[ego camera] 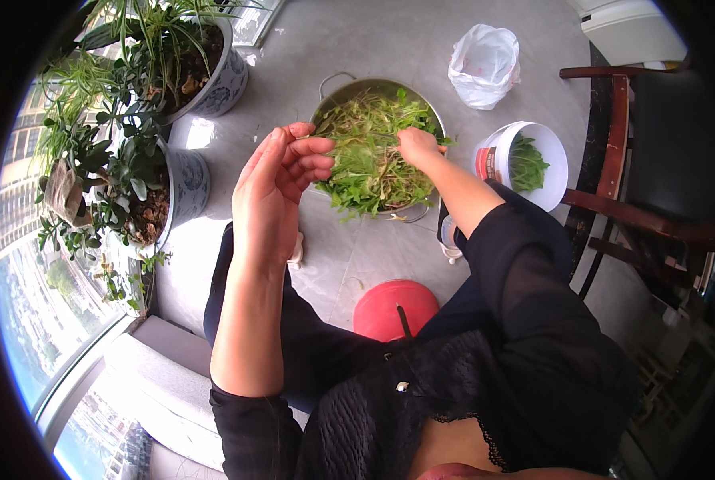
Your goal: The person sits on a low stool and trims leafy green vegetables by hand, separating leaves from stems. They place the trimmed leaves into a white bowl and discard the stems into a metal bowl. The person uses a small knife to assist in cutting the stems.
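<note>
A wide metal basin (424, 96) stands on the floor before me, heaped with leafy greens (357, 180) and thin, pale stems. My right hand (417, 147) reaches into its right side, fingers closed at some stems; its fingertips are partly hidden. At the basin's left rim, my left hand (285, 159) is raised with palm turned inward and fingers curled. A thin bit of plant shows by its index fingertip, but whether the hand grips it is unclear. To the right, a white plastic bucket (552, 171) leans toward me with larger green leaves (526, 163) inside.
Beyond the bucket stands an open white plastic bag (483, 69). Potted plants in blue-and-white pots (189, 177) line the window at left. A dark wooden chair (615, 141) is at right. Between my legs shows a red round stool seat (387, 306).
</note>
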{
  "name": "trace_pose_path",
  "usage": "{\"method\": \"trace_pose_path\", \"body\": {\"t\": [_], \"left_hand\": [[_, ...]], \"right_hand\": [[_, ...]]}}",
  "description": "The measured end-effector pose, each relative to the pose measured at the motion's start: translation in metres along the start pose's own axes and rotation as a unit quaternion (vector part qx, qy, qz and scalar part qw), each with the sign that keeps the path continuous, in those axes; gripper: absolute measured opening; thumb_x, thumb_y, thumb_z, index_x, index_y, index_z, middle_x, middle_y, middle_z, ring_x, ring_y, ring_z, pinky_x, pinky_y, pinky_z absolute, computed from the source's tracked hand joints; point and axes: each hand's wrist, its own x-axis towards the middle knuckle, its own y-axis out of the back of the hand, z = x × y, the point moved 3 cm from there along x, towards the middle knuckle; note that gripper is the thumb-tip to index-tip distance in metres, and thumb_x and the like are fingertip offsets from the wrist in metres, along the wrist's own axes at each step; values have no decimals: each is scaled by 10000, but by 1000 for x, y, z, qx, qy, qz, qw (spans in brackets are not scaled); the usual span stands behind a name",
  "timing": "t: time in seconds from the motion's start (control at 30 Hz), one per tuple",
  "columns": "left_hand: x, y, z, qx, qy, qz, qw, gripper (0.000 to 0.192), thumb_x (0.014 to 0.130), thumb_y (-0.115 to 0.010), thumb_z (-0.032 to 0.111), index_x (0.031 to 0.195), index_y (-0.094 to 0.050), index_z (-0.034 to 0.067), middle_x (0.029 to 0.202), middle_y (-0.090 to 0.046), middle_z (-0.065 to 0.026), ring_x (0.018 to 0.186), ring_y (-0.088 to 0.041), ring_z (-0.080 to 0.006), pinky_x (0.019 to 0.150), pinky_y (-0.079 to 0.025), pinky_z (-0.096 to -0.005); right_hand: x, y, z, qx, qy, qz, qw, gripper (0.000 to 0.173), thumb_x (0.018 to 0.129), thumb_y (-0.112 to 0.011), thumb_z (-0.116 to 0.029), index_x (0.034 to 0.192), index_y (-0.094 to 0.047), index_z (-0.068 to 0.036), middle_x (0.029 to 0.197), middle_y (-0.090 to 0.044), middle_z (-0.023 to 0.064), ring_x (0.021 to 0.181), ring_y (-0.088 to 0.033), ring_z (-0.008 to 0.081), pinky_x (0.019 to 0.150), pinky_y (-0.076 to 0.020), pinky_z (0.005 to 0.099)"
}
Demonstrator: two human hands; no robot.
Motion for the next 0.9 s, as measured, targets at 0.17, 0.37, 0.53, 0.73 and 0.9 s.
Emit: {"method": "trace_pose_path", "body": {"t": [0.17, 0.37, 0.53, 0.73, 0.9], "left_hand": [[-4, -4, 0, -6, -8, -18, 1000, 328, 1026, -447, 247, 1126, -570, -40, 962, -675, -139, 824, -640, -171, 796, -514, -295], [-13, -6, -3, 20, -34, -42, 998, 344, 1027, -441, 266, 1155, -561, -30, 997, -671, -131, 850, -638, -173, 806, -513, -294], [-21, -1, -19, 27, -42, -24, 998, 305, 1022, -456, 259, 1113, -570, -9, 978, -680, -129, 819, -646, -170, 774, -527, -299], [-51, 17, -53, 92, -40, 12, 995, 279, 1019, -463, 249, 1112, -569, 9, 955, -683, -93, 788, -647, -151, 751, -524, -282], [-80, 23, -68, 161, -25, 23, 986, 237, 972, -541, 205, 1091, -593, 7, 906, -680, -84, 739, -632, -142, 712, -513, -265]], "right_hand": [[-24, 46, -20, 41, 29, -10, 999, 218, 863, -640, -198, 1005, -648, -33, 1055, -657, 172, 1008, -639, 363, 835, -526, 461], [-71, 133, -54, 74, 137, 108, 982, 189, 787, -655, -199, 890, -612, -46, 965, -649, 147, 924, -624, 361, 767, -508, 454], [-130, 215, -62, 113, 192, 269, 937, 172, 796, -642, -202, 848, -605, -42, 876, -652, 118, 822, -638, 301, 712, -503, 418], [-169, 246, -43, 451, 167, 304, 822, 182, 834, -694, -188, 882, -630, -24, 752, -643, 35, 674, -590, 146, 628, -462, 289], [-167, 228, -37, 672, 140, 199, 699, 118, 878, -697, -141, 894, -600, -74, 751, -548, -45, 534, -399, 16, 454, -300, 188]]}}
